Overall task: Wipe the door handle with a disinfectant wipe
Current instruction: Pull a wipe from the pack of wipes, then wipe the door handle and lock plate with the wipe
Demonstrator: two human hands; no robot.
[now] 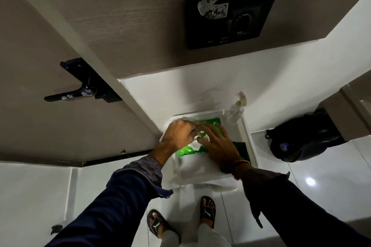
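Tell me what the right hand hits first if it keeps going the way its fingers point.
Likely the left hand: the right hand lies on the green wipe pack, fingers pointing up-left at it, tips almost touching. Depth is unclear; it might slide along the pack instead.

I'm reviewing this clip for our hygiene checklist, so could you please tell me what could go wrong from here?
1. Both hands, left and right, are at the opening of the green wipe pack; several wipes could come out together.
2. The pump bottle stands at the corner of the white tray, close to the right hand, and might be knocked over.
3. The door handle is untouched; a wipe left out may dry.
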